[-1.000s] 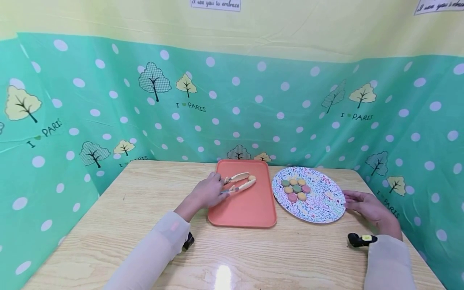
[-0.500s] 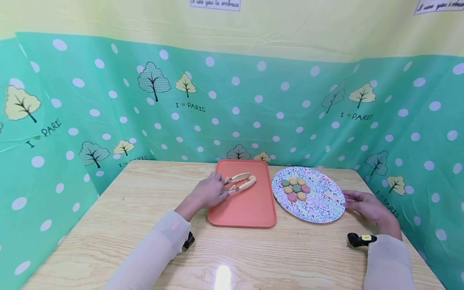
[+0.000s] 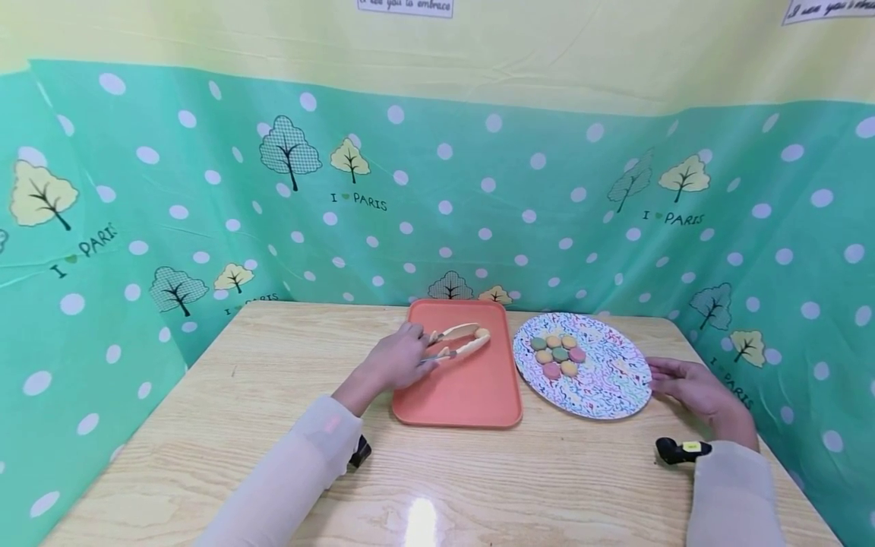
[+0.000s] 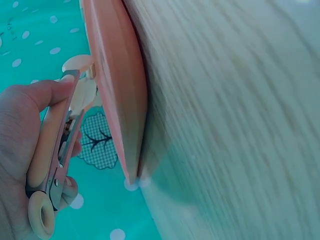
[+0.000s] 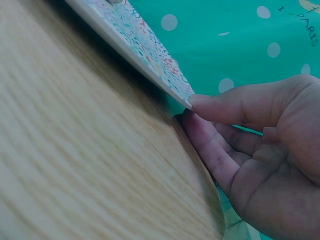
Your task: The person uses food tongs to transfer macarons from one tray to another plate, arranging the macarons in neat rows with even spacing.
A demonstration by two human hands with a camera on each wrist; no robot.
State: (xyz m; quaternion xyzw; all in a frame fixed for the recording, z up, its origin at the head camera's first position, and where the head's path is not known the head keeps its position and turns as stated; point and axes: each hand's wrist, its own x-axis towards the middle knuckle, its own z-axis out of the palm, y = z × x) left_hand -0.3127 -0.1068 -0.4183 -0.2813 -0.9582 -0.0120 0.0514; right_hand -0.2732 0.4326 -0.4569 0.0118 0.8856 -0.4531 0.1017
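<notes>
My left hand (image 3: 399,358) grips a pair of cream-tipped tongs (image 4: 47,145) by the handles, over the salmon-coloured tray (image 3: 458,403). Between the far ends of the tongs is a small yellowish macaron (image 3: 482,333); whether it is lifted off the tray I cannot tell. To the right is a round plate (image 3: 611,372) with a colourful squiggle pattern. Several green, yellow and pink macarons (image 3: 560,355) sit together on the plate's left half. My right hand (image 5: 260,145) pinches the plate's right rim, thumb on top and fingers below.
Both tray and plate stand on a wooden table (image 3: 519,486), toward its back edge. A green and yellow printed curtain (image 3: 410,205) hangs behind and along both sides. Black wrist straps or devices (image 3: 682,451) show near the sleeves.
The tongs in my left hand have shifted slightly to the right and away, and the yellowish macaron at their tips has moved with them. My right hand stays on the plate's rim.
</notes>
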